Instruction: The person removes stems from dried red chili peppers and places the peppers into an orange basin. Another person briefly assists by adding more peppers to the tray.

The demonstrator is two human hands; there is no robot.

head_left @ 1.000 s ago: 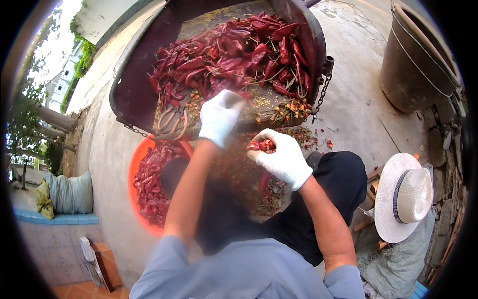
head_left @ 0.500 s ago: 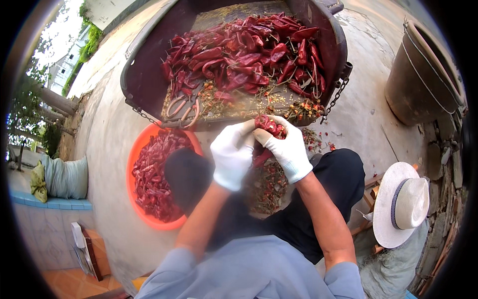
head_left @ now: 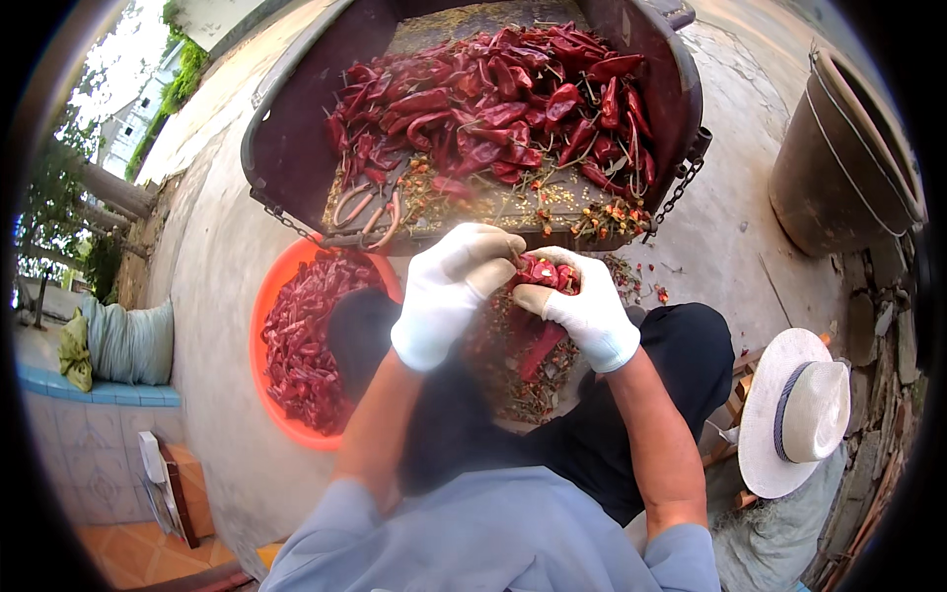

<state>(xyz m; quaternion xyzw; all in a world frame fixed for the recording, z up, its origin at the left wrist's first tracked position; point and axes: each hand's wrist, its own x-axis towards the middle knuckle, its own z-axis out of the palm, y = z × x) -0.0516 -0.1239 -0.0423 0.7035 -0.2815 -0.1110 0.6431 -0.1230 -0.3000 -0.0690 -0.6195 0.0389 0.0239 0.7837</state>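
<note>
Both hands wear white gloves with beige fingertips, held close together above my lap. My right hand (head_left: 590, 321) is closed around a small bunch of dried red chili peppers (head_left: 548, 275), their cut or stem ends showing. Just left of it, my left hand (head_left: 444, 291) has curled fingers, thumb and fingertips pinched beside the bunch; whatever they pinch is too small to make out. Below the hands a longer red pepper (head_left: 541, 353) shows over stem scraps; whether it lies there or is falling, I cannot tell. Beyond the hands, a heap of whole dried peppers (head_left: 493, 99) fills the dark cart bed.
The cart bed's wall (head_left: 296, 109) has a chain (head_left: 681, 192) at its corner. Orange-handled scissors (head_left: 380, 212) lie among seeds on its floor. An orange basin (head_left: 258, 345) of peppers stands at left, a large bucket (head_left: 838, 158) and a straw hat (head_left: 817, 405) at right.
My left hand has drawn back slightly to the left from the bunch, opening a small gap. The right hand keeps its hold. A red pepper now shows lower beneath the hands.
</note>
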